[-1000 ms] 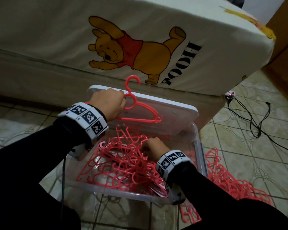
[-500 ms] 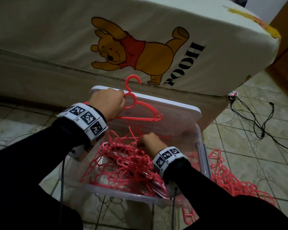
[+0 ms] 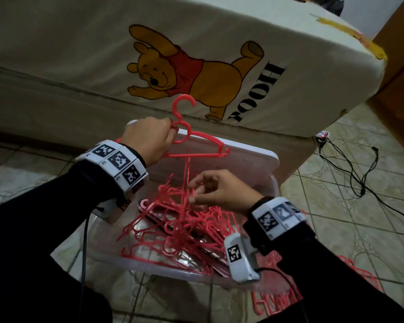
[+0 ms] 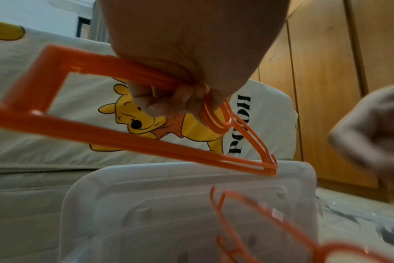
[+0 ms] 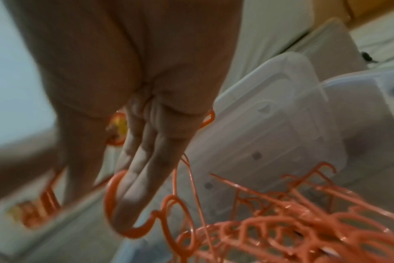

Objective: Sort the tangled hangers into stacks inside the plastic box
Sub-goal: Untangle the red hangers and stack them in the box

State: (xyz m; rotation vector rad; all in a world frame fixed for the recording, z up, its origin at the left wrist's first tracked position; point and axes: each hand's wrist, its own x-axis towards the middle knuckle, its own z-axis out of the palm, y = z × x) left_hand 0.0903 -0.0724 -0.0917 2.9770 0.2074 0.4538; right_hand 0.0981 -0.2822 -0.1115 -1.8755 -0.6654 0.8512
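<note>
The step in hand seems to be pulling one more hanger free to add it to a bundle. The left hand [image 3: 149, 142] keeps its grip clamped on an aligned bundle of red hangers [image 3: 196, 149], held up over the far edge of the clear plastic box [image 3: 149, 268]. The right hand [image 3: 219, 191] is just above the tangled hangers [image 3: 184, 229] inside the box, fingers loosely curled; a hook loops one fingertip [image 5: 124, 218], but the picture is blurred, so I cannot tell if it really grips. Next it must lift that hanger out without dragging its neighbours. The bed sheet [image 3: 79, 54] shows a yellow bear and the word "POOH" [image 3: 257, 94].
</note>
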